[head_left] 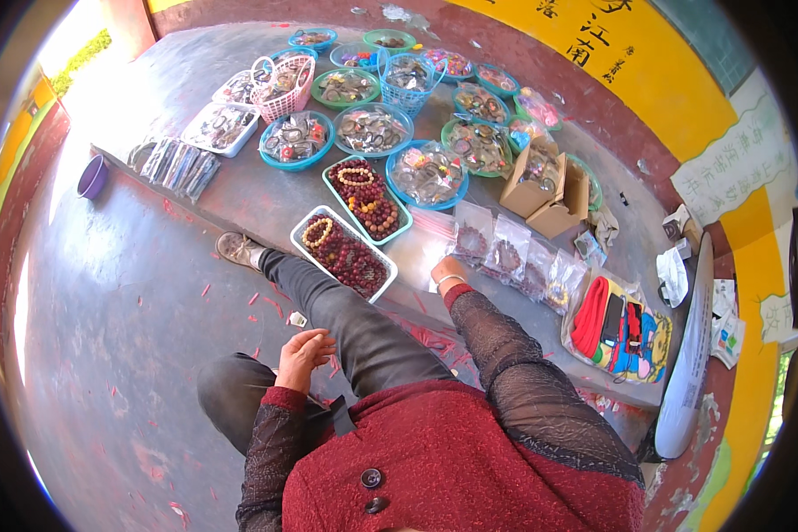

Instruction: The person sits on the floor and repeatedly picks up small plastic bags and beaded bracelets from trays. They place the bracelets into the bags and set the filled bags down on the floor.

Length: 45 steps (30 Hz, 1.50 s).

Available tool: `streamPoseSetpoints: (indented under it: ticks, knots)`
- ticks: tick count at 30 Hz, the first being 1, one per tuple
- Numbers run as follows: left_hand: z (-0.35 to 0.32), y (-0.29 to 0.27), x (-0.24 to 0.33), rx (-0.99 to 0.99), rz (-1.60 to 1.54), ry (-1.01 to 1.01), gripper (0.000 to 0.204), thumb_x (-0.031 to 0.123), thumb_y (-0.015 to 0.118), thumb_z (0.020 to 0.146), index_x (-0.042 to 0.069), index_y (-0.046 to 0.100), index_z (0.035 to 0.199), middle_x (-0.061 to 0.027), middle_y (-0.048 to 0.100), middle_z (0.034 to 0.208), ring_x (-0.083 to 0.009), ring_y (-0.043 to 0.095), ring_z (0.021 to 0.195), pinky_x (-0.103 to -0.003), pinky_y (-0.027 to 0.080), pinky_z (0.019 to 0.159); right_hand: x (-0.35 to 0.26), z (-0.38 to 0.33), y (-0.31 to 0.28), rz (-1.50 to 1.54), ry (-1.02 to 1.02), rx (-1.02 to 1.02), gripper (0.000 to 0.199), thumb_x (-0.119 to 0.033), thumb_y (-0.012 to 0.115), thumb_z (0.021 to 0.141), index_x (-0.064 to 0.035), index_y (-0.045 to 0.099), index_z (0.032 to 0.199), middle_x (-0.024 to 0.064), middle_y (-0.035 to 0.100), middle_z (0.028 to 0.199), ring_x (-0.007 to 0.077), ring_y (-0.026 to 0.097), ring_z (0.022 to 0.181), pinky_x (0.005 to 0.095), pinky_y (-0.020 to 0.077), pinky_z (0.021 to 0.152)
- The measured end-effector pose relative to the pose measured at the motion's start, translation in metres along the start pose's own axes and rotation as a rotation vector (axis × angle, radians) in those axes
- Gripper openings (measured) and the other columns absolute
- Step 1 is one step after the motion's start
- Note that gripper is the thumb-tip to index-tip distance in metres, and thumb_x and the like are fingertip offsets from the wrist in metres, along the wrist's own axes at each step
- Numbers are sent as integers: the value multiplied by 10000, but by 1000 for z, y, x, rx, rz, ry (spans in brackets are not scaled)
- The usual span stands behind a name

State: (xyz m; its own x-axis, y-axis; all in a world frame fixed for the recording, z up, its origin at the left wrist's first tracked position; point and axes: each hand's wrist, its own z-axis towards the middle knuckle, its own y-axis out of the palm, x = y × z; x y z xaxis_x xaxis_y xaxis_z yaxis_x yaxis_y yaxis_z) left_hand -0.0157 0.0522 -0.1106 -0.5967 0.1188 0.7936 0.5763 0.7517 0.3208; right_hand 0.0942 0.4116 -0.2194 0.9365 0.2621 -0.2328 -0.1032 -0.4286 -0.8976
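Note:
My right hand [449, 272], with a light bangle at the wrist, is down at the near edge of some flat clear plastic bags [427, 229]. Its fingers are curled in and their tips are hidden, so what they grip does not show. Above my bent left knee, my left hand [300, 357] has its fingers bent together; whether anything is in it I cannot make out. Left of my right hand, a white basket [294, 232] and a green-rimmed basket [403, 232] hold dark red beaded bracelets. Bagged bracelets [505, 257] lie in a row to its right.
Basins of bagged goods, one blue [388, 186], crowd the raised ledge behind. A pink basket [284, 108] and cardboard boxes [559, 217] stand among them. Bright cloth items [616, 328] lie right, dark packets [179, 168] left. A purple bowl [92, 177] is beyond the ledge's left end.

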Motion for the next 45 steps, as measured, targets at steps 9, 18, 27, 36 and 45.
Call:
streamPoseSetpoints:
  ticks: [9,18,27,36,45]
  knots:
    - [-3,0,1,-22,18,2,263,187,518,905,3,566,1088,-117,645,951,-171,629,798,-265,497,691,27,-2,-14,90,-119,150,257,-235,529,745,-51,683,836,193,646,845,331,631,834,397,490,731]
    - [-7,-1,2,-42,6,35,257,175,521,904,-7,568,1078,-118,640,952,-179,627,805,-265,499,687,-2,-58,-52,423,-492,164,188,-218,607,754,-41,652,797,112,624,660,180,607,622,322,431,575]
    - [-10,-9,18,75,-306,-119,471,428,454,921,18,521,1143,-94,597,1078,-182,576,968,-309,465,768,-105,-209,-93,1212,-788,-837,129,-153,557,890,-51,606,952,-19,610,882,53,515,777,204,418,725]
    - [-21,-22,20,-20,-427,269,250,223,497,924,10,592,1016,-90,650,932,-191,625,833,-302,490,742,-99,-214,-31,1044,-663,-930,182,-172,567,889,-62,589,1033,7,618,950,84,579,897,211,431,697]
    - [-33,-18,25,-156,230,507,177,101,529,904,-7,635,996,-69,658,905,-123,601,818,-268,476,740,-101,-205,-84,693,-1136,-305,691,-341,692,777,-43,386,1320,112,476,1280,204,487,1133,316,413,903]
